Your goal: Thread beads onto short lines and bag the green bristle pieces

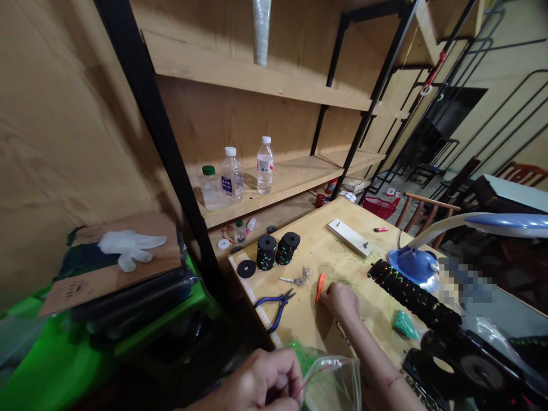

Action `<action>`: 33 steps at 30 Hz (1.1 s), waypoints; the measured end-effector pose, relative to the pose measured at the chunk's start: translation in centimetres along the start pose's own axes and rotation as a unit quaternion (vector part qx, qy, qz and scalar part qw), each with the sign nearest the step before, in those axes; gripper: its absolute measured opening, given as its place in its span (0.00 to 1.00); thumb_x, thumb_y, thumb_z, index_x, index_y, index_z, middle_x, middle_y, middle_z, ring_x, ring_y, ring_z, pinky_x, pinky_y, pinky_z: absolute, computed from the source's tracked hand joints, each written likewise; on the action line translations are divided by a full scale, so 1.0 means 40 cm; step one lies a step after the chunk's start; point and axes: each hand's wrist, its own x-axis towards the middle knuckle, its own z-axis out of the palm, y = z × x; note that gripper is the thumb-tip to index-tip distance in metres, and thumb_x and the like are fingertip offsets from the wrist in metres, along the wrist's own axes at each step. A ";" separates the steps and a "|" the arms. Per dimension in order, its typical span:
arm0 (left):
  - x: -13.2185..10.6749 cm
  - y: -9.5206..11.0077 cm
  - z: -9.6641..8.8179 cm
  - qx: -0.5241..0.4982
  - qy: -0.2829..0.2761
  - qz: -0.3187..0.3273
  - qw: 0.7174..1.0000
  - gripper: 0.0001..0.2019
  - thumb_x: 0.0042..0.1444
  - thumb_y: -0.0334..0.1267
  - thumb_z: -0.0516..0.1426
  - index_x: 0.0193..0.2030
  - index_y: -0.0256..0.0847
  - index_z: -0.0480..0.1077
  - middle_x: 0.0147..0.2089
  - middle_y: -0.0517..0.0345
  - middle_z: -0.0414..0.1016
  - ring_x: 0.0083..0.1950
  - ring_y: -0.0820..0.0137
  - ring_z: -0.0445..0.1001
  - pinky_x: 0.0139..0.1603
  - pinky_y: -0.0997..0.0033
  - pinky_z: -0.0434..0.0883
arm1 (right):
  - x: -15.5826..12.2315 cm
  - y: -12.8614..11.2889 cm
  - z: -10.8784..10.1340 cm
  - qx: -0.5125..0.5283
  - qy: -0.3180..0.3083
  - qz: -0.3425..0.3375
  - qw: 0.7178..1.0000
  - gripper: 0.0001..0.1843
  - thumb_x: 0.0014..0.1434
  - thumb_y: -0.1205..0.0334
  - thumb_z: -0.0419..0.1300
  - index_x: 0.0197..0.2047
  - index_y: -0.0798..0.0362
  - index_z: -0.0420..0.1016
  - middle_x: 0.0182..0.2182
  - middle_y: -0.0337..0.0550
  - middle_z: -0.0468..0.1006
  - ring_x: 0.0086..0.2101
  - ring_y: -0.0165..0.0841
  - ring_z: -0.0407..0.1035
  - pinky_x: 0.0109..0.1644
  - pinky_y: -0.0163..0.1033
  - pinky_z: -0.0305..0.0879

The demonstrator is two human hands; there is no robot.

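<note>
At the bottom, my left hand [269, 377] is closed, fingers curled on the edge of a clear plastic bag [336, 379] with a red line along its mouth. Something green shows at the bag's left. My right hand [340, 299] reaches over the wooden table with its fingers closed at a slim orange tool [320, 285]; the fingertips are partly hidden. Left of it are blue-handled pliers [278, 311], spread apart, and a small frayed bundle of pale strands [302, 278]. Two black spools [266, 251] wound with coloured-flecked cord stand farther back, beside a flat black disc [246, 268].
Blue lamp [413, 265], cord-wound black rod [415, 291], green bundle [405, 325] and black machine [466, 365] occupy the right. A white board [350, 238] lies farther back. Bottles [265, 165] stand on the wooden shelf [291, 185]. A white glove [128, 246] lies on cardboard at left.
</note>
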 end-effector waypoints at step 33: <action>0.007 -0.015 -0.002 -0.002 -0.008 0.000 1.000 0.03 0.55 0.36 0.58 0.33 0.41 0.66 0.26 0.66 0.63 0.30 0.75 0.58 0.32 0.75 0.55 | 0.053 0.083 -0.037 -0.163 0.018 -0.353 0.921 0.12 0.60 0.74 0.54 0.38 0.53 0.78 0.36 0.45 0.78 0.32 0.31 0.72 0.32 0.33 0.57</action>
